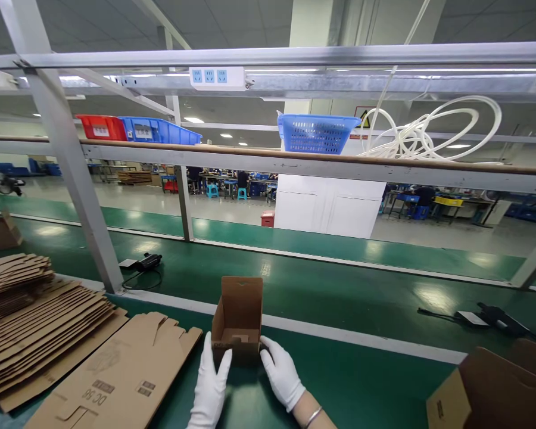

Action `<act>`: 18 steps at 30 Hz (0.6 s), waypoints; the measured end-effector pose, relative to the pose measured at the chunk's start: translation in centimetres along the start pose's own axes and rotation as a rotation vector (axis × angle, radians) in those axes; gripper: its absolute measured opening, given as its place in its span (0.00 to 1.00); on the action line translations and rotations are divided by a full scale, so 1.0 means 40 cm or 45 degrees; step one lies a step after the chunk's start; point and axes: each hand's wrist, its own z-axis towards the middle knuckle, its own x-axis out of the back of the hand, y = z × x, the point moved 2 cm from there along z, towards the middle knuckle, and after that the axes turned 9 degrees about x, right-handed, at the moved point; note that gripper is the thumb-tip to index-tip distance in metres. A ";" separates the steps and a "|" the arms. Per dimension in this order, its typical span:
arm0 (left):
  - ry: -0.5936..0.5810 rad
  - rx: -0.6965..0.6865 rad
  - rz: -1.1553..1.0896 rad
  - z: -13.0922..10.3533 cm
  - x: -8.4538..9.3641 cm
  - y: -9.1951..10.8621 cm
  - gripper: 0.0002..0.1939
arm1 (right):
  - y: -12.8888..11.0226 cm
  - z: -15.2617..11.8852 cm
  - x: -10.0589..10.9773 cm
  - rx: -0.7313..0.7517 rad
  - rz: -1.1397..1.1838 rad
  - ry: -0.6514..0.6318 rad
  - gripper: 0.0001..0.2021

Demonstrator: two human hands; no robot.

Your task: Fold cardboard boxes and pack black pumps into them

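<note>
A small open cardboard box (239, 348) stands on the green work surface in front of me, its back flap (242, 295) raised. My left hand (211, 381), in a white glove, grips the box at its front left corner, the fingers along the side and the thumb at the front. At the front right corner, my gloved right hand (280, 370) holds the box with its fingers against the side. Left of it lies a flat printed carton blank (116, 363), near a pile of folded blanks (40, 333).
Another open box (486, 387) stands at the lower right. Black corded devices (148, 262) (500, 319) lie on the green belt (339, 292) beyond a pale rail. A metal post (71, 149) rises at left. Overhead, a shelf bears a blue basket (318, 134) and coiled tubing (424, 134).
</note>
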 end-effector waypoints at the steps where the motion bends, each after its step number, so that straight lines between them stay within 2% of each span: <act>1: -0.003 0.000 0.002 0.001 0.001 0.003 0.37 | -0.006 0.000 0.001 0.018 -0.022 -0.015 0.21; 3: 0.034 0.002 -0.014 -0.001 0.009 0.014 0.37 | -0.019 0.000 0.003 0.038 -0.058 -0.039 0.21; 5: 0.146 -0.043 -0.006 -0.010 0.024 0.032 0.38 | -0.032 0.000 0.005 0.069 -0.096 -0.072 0.20; 9: 0.448 -0.447 0.045 -0.057 0.052 0.064 0.44 | -0.046 -0.001 0.008 0.107 -0.172 -0.105 0.19; 11: 0.417 -0.626 0.049 -0.087 0.048 0.063 0.46 | -0.044 -0.001 0.006 0.108 -0.181 -0.076 0.19; 12: 0.311 -0.721 0.078 -0.101 0.038 0.059 0.44 | -0.041 -0.002 0.004 0.099 -0.170 -0.040 0.18; 13: 0.136 -0.830 0.137 -0.115 0.022 0.055 0.41 | -0.036 -0.001 0.003 0.080 -0.150 0.012 0.18; 15: -0.347 -1.022 0.342 -0.142 -0.021 0.045 0.32 | -0.022 0.004 0.007 0.017 -0.112 0.145 0.17; 17: -0.785 -1.101 0.567 -0.160 -0.062 0.032 0.26 | -0.003 0.017 0.028 -0.063 -0.106 0.286 0.17; 18: -0.908 -1.093 0.656 -0.164 -0.076 0.027 0.25 | 0.009 0.028 0.047 -0.103 -0.122 0.354 0.18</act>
